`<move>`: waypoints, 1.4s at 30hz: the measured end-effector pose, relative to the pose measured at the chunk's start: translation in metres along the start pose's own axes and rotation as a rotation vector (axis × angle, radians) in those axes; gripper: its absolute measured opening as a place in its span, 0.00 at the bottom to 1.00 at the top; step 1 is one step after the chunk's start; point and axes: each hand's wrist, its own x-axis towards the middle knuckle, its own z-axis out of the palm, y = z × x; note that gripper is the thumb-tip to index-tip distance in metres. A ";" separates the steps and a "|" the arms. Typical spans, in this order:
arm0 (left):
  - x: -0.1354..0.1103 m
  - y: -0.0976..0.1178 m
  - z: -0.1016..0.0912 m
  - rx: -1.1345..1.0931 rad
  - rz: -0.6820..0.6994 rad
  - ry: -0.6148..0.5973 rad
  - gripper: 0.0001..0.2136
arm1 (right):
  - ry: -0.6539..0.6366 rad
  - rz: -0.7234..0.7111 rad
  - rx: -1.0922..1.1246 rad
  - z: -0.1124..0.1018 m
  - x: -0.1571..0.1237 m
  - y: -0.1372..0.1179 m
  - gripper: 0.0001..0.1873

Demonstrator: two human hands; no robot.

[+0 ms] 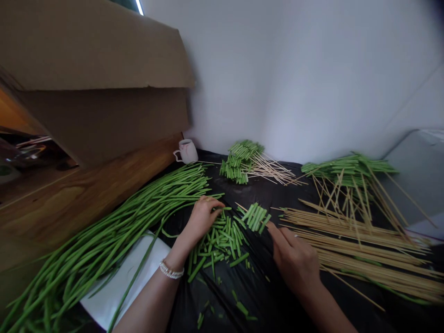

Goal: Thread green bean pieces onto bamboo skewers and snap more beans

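Observation:
My right hand is closed round a wooden skewer, whose pale tip points up and left. Threaded side by side across that skewer is a row of cut green stalk pieces, like long beans or garlic scapes. To the left, my left hand pinches one short green piece between thumb and fingers. Beneath and beside it lies a loose heap of cut pieces. Long uncut green stalks stretch along the left, partly over a white board or sheet.
Bare skewers lie in rows at right. Loaded skewers form piles at the back middle and back right. A white mug stands near a large cardboard box. Black plastic sheeting covers the surface.

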 end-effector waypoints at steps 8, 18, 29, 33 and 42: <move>-0.001 0.020 0.009 -0.938 -0.381 0.003 0.16 | 0.005 0.004 0.016 -0.005 0.004 -0.006 0.15; -0.005 0.027 0.014 -1.116 -0.435 -0.064 0.15 | -0.001 0.010 0.029 -0.003 0.003 -0.007 0.15; -0.005 0.029 0.015 -1.085 -0.443 -0.042 0.14 | -0.013 0.004 0.026 -0.004 0.003 -0.008 0.15; -0.005 0.028 0.016 -1.061 -0.443 -0.014 0.14 | -0.026 0.007 0.035 -0.004 0.003 -0.010 0.15; -0.006 0.023 0.020 -1.099 -0.464 -0.059 0.14 | -0.027 0.025 0.066 0.001 -0.002 -0.012 0.16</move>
